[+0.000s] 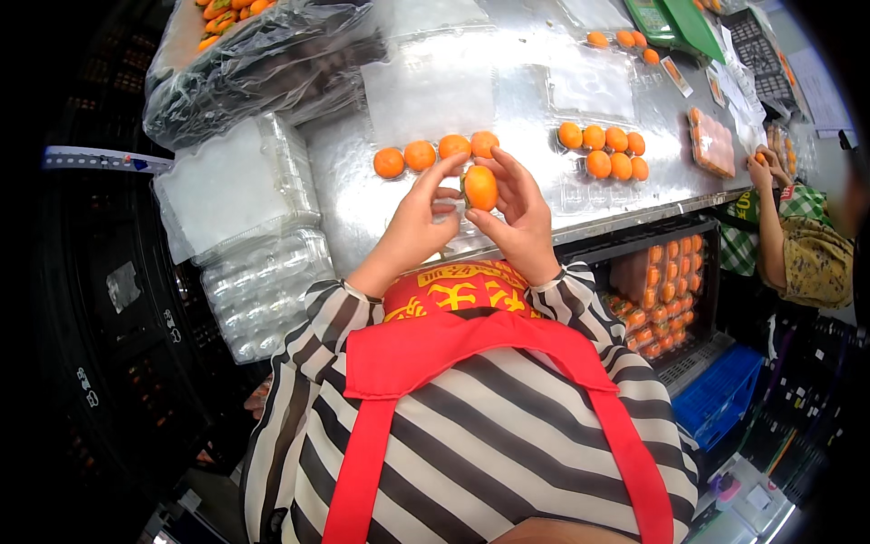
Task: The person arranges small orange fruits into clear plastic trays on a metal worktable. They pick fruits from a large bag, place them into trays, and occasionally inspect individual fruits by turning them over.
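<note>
An orange persimmon (pixel 480 188) with a green calyx rests in my right hand (pixel 523 211), held between the thumb and fingers. Its calyx side faces my left hand (pixel 425 221), whose curved fingers and thumb stand apart, seemingly holding nothing. Just beyond my hands, a row of several persimmons (pixel 420 156) lies at the far side of a clear plastic clamshell. The clamshell's raised lid (pixel 431 95) extends away from me, while my hands hide much of its near part. To the right, another clear clamshell (pixel 590 78) holds two rows of persimmons (pixel 598 164).
Clear clamshells (pixel 231 183) are stacked at left, below a plastic-lined box (pixel 178 41) of persimmons. A filled pack (pixel 711 143) lies near a co-worker's hands (pixel 762 170) at right. Under the metal table's edge (pixel 625 221), a black crate (pixel 709 285) holds packed fruit beside a blue crate (pixel 720 394).
</note>
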A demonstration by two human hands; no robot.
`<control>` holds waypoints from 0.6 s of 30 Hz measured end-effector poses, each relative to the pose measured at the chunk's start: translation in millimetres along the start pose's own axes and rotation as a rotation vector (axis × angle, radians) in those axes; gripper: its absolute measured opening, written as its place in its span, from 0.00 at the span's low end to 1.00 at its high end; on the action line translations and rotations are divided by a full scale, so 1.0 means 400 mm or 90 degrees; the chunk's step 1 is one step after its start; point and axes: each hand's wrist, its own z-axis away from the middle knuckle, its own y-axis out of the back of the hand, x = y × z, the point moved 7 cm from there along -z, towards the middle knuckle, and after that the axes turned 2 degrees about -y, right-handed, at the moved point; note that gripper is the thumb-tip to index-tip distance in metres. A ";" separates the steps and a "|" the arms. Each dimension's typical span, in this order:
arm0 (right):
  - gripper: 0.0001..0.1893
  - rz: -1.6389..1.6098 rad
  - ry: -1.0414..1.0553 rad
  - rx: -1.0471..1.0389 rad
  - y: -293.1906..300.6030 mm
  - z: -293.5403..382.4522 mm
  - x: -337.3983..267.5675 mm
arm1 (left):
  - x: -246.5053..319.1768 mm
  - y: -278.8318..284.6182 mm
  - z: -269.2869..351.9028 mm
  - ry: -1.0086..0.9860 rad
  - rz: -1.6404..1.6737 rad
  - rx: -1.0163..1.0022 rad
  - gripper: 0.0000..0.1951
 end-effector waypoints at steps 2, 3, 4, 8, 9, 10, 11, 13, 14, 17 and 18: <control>0.39 0.015 0.013 0.009 0.002 0.001 -0.002 | -0.043 -0.006 0.003 0.101 0.290 -0.042 0.31; 0.39 0.023 0.019 0.013 0.003 0.002 -0.002 | -0.041 -0.007 0.004 0.135 0.362 -0.055 0.30; 0.39 0.056 0.040 0.009 0.001 0.004 -0.006 | -0.028 -0.009 0.005 0.169 0.434 -0.067 0.29; 0.36 0.219 0.141 0.000 -0.004 0.010 -0.011 | -0.009 -0.015 0.005 0.221 0.431 -0.080 0.28; 0.35 0.268 0.170 -0.001 -0.007 0.012 -0.015 | -0.009 -0.013 0.004 0.198 0.420 -0.077 0.29; 0.35 0.297 0.176 0.009 -0.007 0.012 -0.020 | -0.014 -0.012 0.004 0.176 0.410 -0.075 0.29; 0.35 0.326 0.182 0.019 -0.008 0.011 -0.031 | -0.014 -0.010 0.002 0.153 0.399 -0.073 0.30; 0.34 0.296 0.134 0.035 -0.003 0.007 -0.027 | 0.000 -0.001 0.000 0.089 0.343 -0.038 0.31; 0.34 0.236 0.080 0.042 0.002 0.006 -0.015 | 0.009 0.004 0.000 0.057 0.314 -0.020 0.32; 0.34 0.159 0.006 0.043 0.008 0.008 0.002 | 0.025 0.007 -0.003 0.046 0.301 -0.011 0.33; 0.34 0.149 -0.004 0.040 0.007 0.009 0.004 | 0.024 0.007 -0.003 0.047 0.301 -0.011 0.33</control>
